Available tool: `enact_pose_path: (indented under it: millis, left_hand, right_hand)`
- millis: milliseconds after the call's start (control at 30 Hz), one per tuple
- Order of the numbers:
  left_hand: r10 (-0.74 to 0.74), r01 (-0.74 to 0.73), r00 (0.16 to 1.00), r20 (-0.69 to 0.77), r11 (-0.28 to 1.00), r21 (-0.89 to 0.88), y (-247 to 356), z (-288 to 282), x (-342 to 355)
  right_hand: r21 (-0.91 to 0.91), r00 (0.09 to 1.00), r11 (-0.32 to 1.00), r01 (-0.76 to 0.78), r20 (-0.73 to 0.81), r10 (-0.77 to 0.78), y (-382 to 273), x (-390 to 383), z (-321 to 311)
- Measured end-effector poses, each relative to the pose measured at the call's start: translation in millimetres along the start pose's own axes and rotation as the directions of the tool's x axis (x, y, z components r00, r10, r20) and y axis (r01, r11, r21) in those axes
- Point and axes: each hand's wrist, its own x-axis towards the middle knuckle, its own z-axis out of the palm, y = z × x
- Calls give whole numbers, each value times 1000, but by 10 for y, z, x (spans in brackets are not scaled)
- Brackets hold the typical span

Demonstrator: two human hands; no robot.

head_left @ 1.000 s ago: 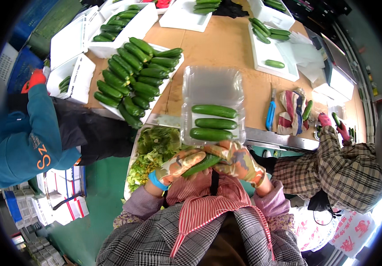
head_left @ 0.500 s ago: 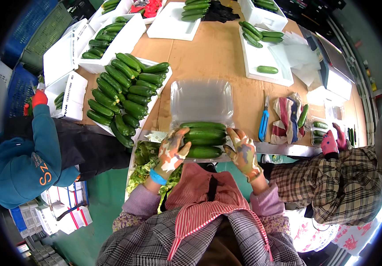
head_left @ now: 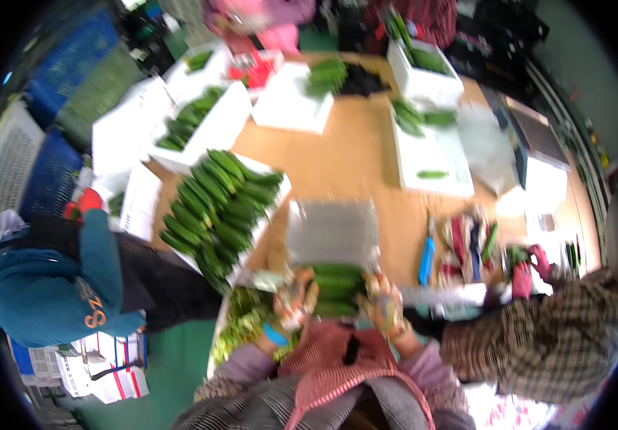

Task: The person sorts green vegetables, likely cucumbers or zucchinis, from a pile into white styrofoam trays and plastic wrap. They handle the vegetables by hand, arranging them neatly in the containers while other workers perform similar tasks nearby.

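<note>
A clear plastic box point(head_left: 332, 233) with its lid folded back stands at the table's near edge. Several green cucumbers point(head_left: 338, 281) lie crosswise in its near half. My left hand point(head_left: 297, 299), in a camouflage-patterned glove with a blue band at the wrist, is closed on the box's left side. My right hand point(head_left: 385, 304), gloved alike, closes on its right side, fingertips beside the cucumber ends. Motion blurs both hands. Left of the box, a heap of cucumbers point(head_left: 216, 208) fills a white foam tray point(head_left: 278, 197).
Right of the box lie a blue-handled knife point(head_left: 426, 259) and a crumpled striped cloth point(head_left: 464, 240). Foam boxes point(head_left: 226, 129) of cucumbers stand farther back. Leafy scraps point(head_left: 241, 322) sit below left. Co-workers stand left point(head_left: 51, 279), right point(head_left: 531, 337) and across the table.
The view has tipped up, so the table appears lower and people across it show. My hands have drawn closer together around the box. The right co-worker's gloved hands have shifted.
</note>
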Motion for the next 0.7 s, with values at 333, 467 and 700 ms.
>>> enact_pose_path:
  millis: [333,467,700]
  left_hand:
    - [-85,117,978,-190,979,166,-286,-92,-157]
    - [-35,74,992,-121,939,335,-492,11,-296]
    - [-286,296,952,-112,952,85,-439,-50,-201]
  right_hand:
    - [114,968,993,-27,-244,55,89,8,-276]
    - [-102,980,976,-194,-55,189,105,26,-133]
    - [-5,954,954,-300,24,300,111,234,-292]
